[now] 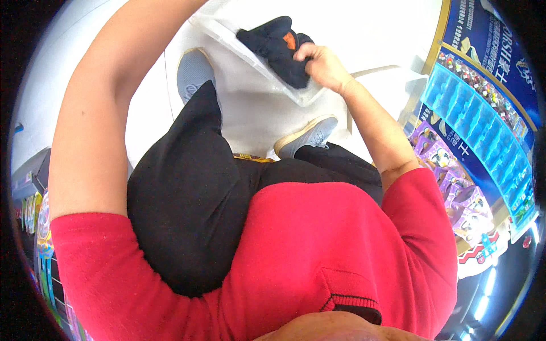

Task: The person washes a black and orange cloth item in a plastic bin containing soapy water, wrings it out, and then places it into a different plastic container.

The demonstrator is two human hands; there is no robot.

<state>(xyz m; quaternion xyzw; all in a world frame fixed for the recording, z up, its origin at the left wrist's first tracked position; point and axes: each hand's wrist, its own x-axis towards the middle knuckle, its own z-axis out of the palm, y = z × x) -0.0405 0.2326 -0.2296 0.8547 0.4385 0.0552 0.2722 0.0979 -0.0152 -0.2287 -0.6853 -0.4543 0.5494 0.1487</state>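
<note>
My right hand (322, 64) is closed on the edge of a black fabric item (283, 51) with an orange patch, perhaps a cap; its exact kind is unclear. This dark bundle lies in a translucent plastic bin (251, 55), whose near corner points towards me between my two grey-blue shoes. On the other side, my left forearm (145, 34) reaches past the top edge of the picture, so my left hand is out of view. Whatever that hand touches is hidden.
At the right stands a blue display rack (482, 123) with light-blue compartments and purple snack packets (456, 183). A white box-like edge (384, 76) lies beyond my right wrist. Shelves with hanging packets (32, 209) are at the far left. My shoes (196, 72) rest on the pale floor.
</note>
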